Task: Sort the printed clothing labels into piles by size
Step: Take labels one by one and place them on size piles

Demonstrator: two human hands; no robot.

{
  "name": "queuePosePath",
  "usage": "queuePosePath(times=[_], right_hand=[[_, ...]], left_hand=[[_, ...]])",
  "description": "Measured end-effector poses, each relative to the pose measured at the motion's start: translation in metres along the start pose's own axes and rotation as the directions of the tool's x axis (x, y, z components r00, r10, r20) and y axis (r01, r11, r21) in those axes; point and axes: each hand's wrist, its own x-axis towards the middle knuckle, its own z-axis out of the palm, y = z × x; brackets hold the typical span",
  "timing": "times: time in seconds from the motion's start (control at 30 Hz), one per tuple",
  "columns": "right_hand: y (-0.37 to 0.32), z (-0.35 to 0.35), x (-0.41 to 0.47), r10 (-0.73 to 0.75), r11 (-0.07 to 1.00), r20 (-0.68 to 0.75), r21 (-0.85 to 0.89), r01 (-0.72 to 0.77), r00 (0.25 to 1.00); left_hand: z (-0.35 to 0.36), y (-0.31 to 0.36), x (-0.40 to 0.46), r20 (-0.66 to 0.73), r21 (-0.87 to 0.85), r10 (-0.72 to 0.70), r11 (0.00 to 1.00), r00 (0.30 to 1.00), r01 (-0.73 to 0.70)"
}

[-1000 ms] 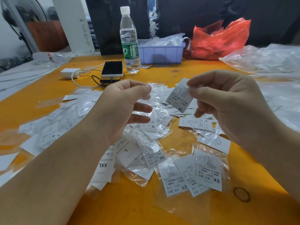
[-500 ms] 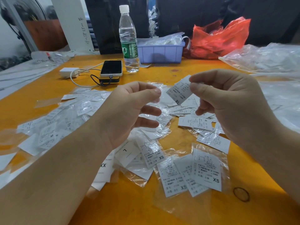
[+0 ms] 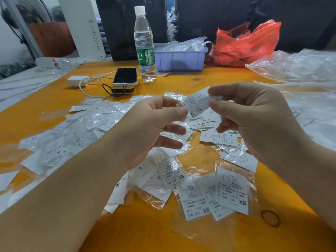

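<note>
A small white printed label (image 3: 197, 104) marked XL is held up above an orange table (image 3: 45, 102), tilted, pinched at its upper right corner. Below it, many similar white labels (image 3: 87, 131), most in clear plastic sleeves, lie scattered and overlapping across the table. Nearest the viewer, three labels marked XS (image 3: 218, 195) lie side by side, overlapping. Another XS label (image 3: 171, 171) lies just to their left, beside one marked L (image 3: 143, 171). At far left, a label (image 3: 54, 151) shows an M.
</note>
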Motion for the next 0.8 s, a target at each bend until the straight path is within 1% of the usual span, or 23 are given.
queuePosePath(times=[0.13, 0.3, 0.47, 0.8], right_hand=[[0.0001, 0.0006, -0.0001, 0.017, 1.0, 0.016, 0.007, -0.017, 1.0], [-0.0008, 0.0019, -0.0012, 0.048, 0.998, 0.081, 0.029, -0.05, 0.996], [-0.0028, 0.0015, -0.003, 0.064, 0.998, 0.13, -0.012, -0.063, 0.989], [-0.0028, 0.0008, -0.0041, -0.025, 0.99, 0.174, -0.13, 0.048, 0.984]], left_hand=[[0.0005, 0.0003, -0.0006, 0.019, 0.013, -0.014, 1.0, 1.0, 0.014], [-0.0002, -0.0013, 0.0009, 0.007, 0.041, -0.03, 0.999, 1.0, 0.03], [-0.0004, -0.0023, 0.0021, -0.006, 0.089, -0.022, 0.996, 1.0, 0.022], [-0.0001, -0.0038, -0.0001, -0.039, 0.201, 0.025, 0.979, 0.999, -0.017]])
